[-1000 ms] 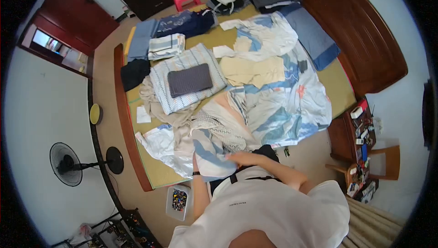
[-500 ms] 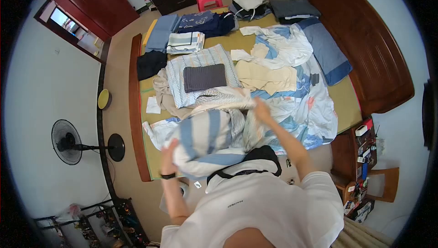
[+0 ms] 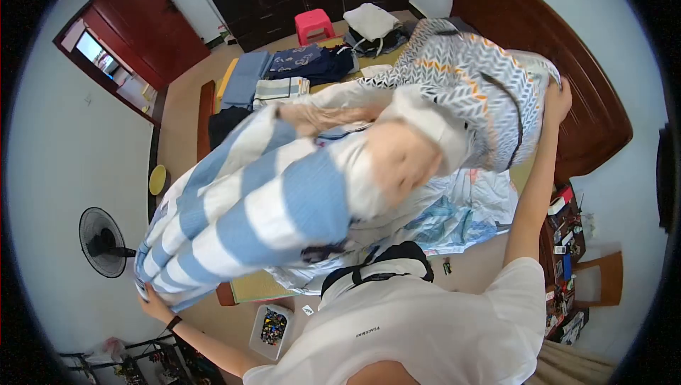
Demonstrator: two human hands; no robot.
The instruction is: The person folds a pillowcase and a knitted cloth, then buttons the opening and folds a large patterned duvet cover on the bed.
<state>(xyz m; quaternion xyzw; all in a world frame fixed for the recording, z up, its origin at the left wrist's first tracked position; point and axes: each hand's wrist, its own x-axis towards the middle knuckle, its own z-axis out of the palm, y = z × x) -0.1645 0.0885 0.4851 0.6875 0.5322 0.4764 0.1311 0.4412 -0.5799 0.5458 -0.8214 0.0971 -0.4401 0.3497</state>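
My left hand (image 3: 154, 305) grips the lower left corner of a blue-and-white striped bedding cloth (image 3: 266, 204), stretched out past the side of the bed. Far to the right, my right hand (image 3: 558, 101) pinches the edge of a grey, white and orange leaf-patterned cloth (image 3: 472, 80) near the headboard. Both cloths hang raised over the bed between my arms, blurred in the middle around a peach-coloured patch (image 3: 403, 162). Whether they are one piece, I cannot tell. Beneath them, a white and light-blue printed sheet (image 3: 461, 208) lies crumpled.
Folded blue clothes (image 3: 245, 76) and a striped folded cloth (image 3: 280, 91) lie along the bed's far side. A pink stool (image 3: 313, 27), a fan (image 3: 105, 242), a cluttered desk (image 3: 553, 257) and a white bin (image 3: 272, 332) of small pieces stand around. The wooden headboard (image 3: 567, 66) rises at right.
Both hands have spread wide apart, left hand down-left and right hand up-right. The bunched striped cloth has been lifted and spread, covering the pillow and dark folded cloth.
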